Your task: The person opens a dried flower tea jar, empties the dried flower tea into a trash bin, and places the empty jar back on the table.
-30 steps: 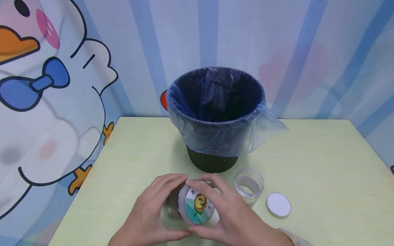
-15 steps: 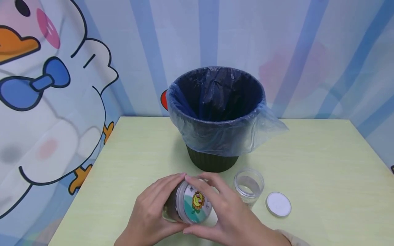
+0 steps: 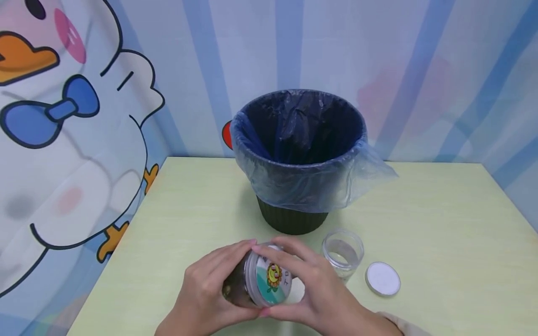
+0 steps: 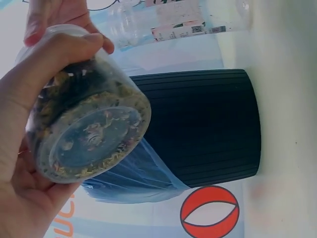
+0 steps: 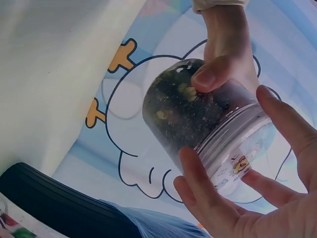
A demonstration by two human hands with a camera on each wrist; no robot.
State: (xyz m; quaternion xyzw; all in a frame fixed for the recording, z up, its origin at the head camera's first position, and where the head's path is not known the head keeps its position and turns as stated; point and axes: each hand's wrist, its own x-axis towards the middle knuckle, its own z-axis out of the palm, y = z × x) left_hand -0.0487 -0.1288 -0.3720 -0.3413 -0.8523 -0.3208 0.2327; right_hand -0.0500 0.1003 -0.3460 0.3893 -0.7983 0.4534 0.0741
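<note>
Jar (image 3: 236,283), see-through and filled with dark dried bits flecked with yellow, sits at 6 o'clock in the head view, tilted on its side between two hands, its base toward 9 o'clock and its sunflower lid (image 3: 273,283) toward 3. The left hand (image 3: 205,287) grips the body, fingers curled over the far side and thumb beneath, while the right hand (image 3: 313,280) has its fingers and thumb bent round the edge of the lid (the printed flower, yellow-petalled and smiling, shows between them). Seen from the left wrist, the jar's round base faces the camera, with small pale petals pressed along its inside. Taking the held jar as the centre of the dial, a black ribbed bin (image 3: 292,221) stands upright at 1 o'clock, near its far side, with a blue plastic liner (image 3: 300,191) folded over the rim and a loose corner trailing out toward 3. An open clear jar (image 3: 343,261) stands between 2 and 3 o'clock, just beside the right hand, and a white lid (image 3: 382,279) lies flat at 3, near that jar. All this is on a pale yellow-green table (image 3: 445,224). Beyond it hangs a blue-striped backdrop (image 3: 328,51), with a big cartoon duck (image 3: 80,186) at 10 o'clock.
</note>
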